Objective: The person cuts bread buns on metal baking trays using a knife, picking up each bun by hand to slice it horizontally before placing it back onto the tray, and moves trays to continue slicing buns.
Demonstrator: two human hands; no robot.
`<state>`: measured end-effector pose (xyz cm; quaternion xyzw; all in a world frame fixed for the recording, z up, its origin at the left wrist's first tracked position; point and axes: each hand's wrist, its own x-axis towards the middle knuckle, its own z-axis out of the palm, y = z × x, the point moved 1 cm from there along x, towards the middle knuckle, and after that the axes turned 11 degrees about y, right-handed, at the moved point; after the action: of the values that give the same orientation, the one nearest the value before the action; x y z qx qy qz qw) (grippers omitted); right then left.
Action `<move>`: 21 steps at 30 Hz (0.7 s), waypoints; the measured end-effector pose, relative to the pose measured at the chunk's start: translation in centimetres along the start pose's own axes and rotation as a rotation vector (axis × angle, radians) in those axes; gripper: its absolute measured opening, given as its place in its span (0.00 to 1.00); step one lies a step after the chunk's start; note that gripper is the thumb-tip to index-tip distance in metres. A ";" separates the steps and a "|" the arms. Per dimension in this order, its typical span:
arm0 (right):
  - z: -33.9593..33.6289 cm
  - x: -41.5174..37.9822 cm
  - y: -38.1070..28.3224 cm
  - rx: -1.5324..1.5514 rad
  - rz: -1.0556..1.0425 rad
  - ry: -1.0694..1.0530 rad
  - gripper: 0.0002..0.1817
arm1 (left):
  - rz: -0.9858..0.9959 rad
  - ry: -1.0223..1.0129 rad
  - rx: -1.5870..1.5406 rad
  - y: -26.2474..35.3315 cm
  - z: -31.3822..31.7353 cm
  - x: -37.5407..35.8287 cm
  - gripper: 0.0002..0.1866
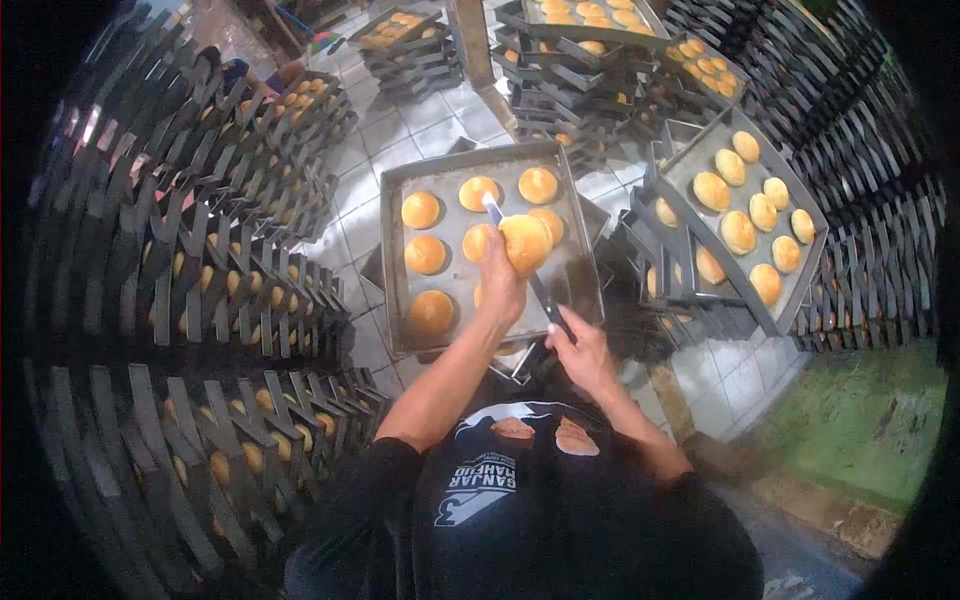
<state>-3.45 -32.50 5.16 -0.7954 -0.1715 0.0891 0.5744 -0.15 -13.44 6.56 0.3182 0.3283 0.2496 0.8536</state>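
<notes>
My left hand is closed round a golden round bun, raised over a square metal baking tray. In my right hand is the black handle of a long spatula. Its metal blade runs behind the bun, and white stuff shows on the tip that comes out on the far side. On the tray below lie several more buns, among them one at the near left and one at the far right. The held bun and my left forearm partly cover others.
To the right, another tray of buns rests tilted on a stack. Crisscrossed stacks of dark trays rise on the left, and more bun trays stand at the back. White floor tiles show between them.
</notes>
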 end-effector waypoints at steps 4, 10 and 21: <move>-0.5 1.9 -2.2 0.033 0.162 -0.072 0.20 | -0.058 -0.012 -0.049 -2.6 0.0 0.7 0.32; -6.1 -5.6 0.9 -0.026 0.344 -0.130 0.21 | -0.087 0.088 0.016 -6.4 -1.2 2.7 0.30; -15.5 -15.5 6.6 -0.070 0.779 -0.009 0.19 | 0.528 -0.052 0.924 -6.8 -6.1 3.0 0.25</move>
<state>-11.42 -53.84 3.09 -0.8195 0.1382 0.2981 0.4695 -1.08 -13.79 -2.99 0.7388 0.2917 0.2773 0.5406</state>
